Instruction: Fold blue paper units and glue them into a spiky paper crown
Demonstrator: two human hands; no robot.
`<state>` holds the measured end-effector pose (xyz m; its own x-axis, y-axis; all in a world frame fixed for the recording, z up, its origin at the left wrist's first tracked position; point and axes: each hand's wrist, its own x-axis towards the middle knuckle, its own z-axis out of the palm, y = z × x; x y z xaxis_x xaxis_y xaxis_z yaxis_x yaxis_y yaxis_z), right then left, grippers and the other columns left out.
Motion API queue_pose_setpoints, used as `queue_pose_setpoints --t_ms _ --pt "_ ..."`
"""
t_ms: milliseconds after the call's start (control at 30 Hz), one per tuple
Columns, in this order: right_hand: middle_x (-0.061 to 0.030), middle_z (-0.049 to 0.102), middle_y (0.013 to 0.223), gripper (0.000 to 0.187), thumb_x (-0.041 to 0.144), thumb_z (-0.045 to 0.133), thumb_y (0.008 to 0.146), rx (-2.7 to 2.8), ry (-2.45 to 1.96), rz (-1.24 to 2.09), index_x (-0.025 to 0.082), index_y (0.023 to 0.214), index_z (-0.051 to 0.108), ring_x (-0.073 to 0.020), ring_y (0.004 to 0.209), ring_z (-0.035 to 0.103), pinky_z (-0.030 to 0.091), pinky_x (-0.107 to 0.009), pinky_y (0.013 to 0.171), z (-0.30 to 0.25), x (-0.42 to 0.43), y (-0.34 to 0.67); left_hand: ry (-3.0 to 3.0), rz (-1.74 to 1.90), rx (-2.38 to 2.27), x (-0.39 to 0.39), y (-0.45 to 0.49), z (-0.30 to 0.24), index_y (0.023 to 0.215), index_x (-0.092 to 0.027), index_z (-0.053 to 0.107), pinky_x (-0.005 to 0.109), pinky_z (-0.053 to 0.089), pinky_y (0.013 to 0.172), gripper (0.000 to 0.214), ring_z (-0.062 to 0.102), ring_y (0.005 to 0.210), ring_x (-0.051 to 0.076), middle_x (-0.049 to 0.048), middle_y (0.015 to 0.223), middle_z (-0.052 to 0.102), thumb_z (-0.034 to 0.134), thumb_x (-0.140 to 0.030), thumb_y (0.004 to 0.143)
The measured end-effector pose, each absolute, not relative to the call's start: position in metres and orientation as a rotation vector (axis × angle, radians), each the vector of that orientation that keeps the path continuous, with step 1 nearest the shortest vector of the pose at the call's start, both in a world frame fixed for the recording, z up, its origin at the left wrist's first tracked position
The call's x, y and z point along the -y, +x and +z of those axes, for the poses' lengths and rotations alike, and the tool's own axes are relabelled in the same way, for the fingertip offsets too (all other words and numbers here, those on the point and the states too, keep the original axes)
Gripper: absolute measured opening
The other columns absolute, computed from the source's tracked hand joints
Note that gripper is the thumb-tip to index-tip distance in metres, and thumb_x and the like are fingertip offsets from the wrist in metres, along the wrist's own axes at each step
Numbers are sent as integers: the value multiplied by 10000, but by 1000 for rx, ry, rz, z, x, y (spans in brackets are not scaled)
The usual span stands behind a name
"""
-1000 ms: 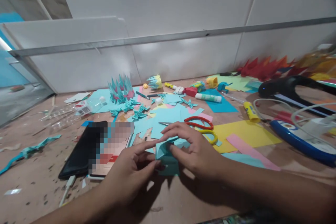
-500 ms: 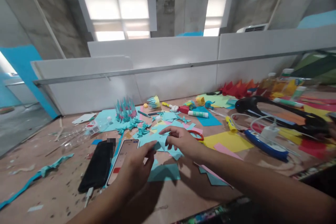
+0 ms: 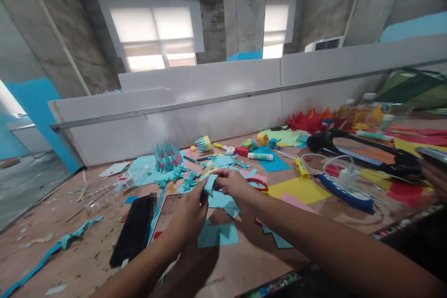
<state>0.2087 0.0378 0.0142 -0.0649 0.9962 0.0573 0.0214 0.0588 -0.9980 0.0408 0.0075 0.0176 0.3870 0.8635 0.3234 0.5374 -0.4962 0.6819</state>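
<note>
Both my hands hold a small folded piece of teal paper (image 3: 210, 184) a little above the table. My left hand (image 3: 190, 214) pinches its lower left side. My right hand (image 3: 234, 185) pinches its right side with fingers curled. Beneath them lies a flat teal sheet (image 3: 218, 235) and several teal paper scraps (image 3: 223, 200). Red-handled scissors (image 3: 260, 183) lie just right of my right hand.
Two phones (image 3: 134, 235) lie to the left of my hands. Folded teal paper pieces (image 3: 167, 156), glue sticks (image 3: 260, 156), coloured paper sheets (image 3: 300, 189), a power strip with cables (image 3: 344, 191) and a black band (image 3: 363, 151) cover the table (image 3: 70, 260) beyond. White partition boards (image 3: 223, 102) stand behind.
The hands have lifted the teal piece off the table and brought it closer together. The head camera has tilted up, showing the windows.
</note>
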Motion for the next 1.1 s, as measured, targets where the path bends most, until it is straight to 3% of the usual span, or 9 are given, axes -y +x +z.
queue_pose_setpoints --t_ms 100,233,433,600,800,933,1100 --pt "-24 703 716 200 298 696 730 1349 -1135 1134 157 861 748 -152 670 621 447 -268 637 13 -43 216 1937 992 -1052 -14 45 15 1307 -229 652 381 459 990 431 671 1044 264 102 1191 731 531 -201 895" --pt "-5 699 718 151 164 676 696 1482 -1095 995 161 811 774 -140 678 588 420 -250 627 10 -45 229 1647 912 -935 -17 46 1 1243 -176 671 397 545 896 389 695 983 261 122 1152 739 576 -337 902" --pt "24 660 724 222 95 665 689 1622 -1029 888 188 859 774 -121 666 546 399 -232 601 2 -41 233 1392 884 -834 -19 40 -14 1273 -194 626 361 548 904 454 699 965 221 101 1181 726 700 -356 855" --pt "37 590 640 162 179 695 712 1518 -1055 956 183 868 742 -111 581 497 363 -229 527 -14 -38 224 1815 978 -1093 -10 36 -15 1175 -188 681 358 535 886 302 688 945 232 90 1062 747 550 -309 931" --pt "-28 716 847 193 233 670 730 1377 -1028 1136 179 915 684 -163 746 666 524 -276 671 -21 -37 219 2137 969 -1279 -2 35 -21 1194 -206 697 334 520 831 324 696 868 237 69 970 761 515 -234 928" --pt "-29 725 812 226 145 641 728 1430 -1027 1120 176 934 731 -175 748 668 521 -289 686 -20 -38 224 1766 1007 -1123 -6 37 -23 1119 -189 711 359 533 876 268 684 903 228 58 981 755 595 -328 921" --pt "-30 692 908 290 78 629 749 1619 -929 842 224 936 796 -179 860 642 495 -294 787 -17 -31 232 1110 1083 -898 -5 45 -14 1021 -163 710 344 576 874 299 707 931 203 65 1054 756 784 -287 759"
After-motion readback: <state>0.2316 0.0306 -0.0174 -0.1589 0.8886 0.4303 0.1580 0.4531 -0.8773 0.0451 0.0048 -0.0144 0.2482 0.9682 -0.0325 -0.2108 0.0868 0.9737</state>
